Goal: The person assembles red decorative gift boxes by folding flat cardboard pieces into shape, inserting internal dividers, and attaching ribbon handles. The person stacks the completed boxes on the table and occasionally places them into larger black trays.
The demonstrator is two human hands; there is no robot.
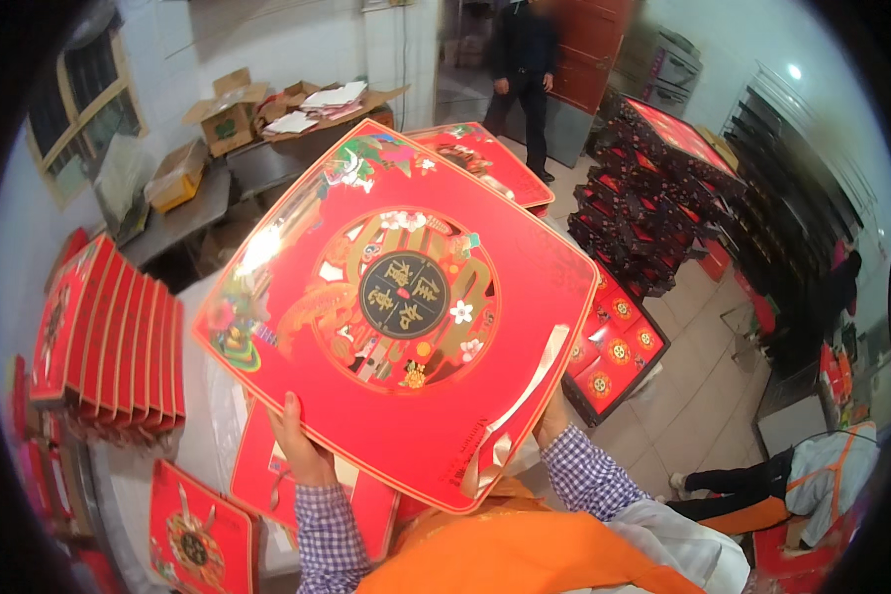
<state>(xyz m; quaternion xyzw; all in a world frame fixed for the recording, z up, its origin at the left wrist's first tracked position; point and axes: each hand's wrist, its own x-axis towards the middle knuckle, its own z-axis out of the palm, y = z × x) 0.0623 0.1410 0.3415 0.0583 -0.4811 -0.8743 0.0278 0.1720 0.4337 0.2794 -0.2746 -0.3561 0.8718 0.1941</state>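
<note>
A large red gift box (525,287) with a round dark-and-gold emblem, flower and bird prints and a cream ribbon is held up tilted before me. My left hand (304,447) grips its near left edge, thumb on the printed face and the other fingers out of sight beneath. At the right edge, beside the ribbon (525,416), my right hand (553,418) holds the box; most of its fingers are hidden behind it. Below, partly covered, lie more red boxes (366,495) on the pale-covered table (134,485), and another red box (203,535) with a ribbon is at the lower left.
A row of red boxes (109,346) stands at the left. Beyond are a red box (490,163), cartons (230,124) and a yellow crate (176,183). On the right are a tray of red packs (614,346), stacked dark trays (643,208) and a bending person (822,485); another person (525,69) stands behind.
</note>
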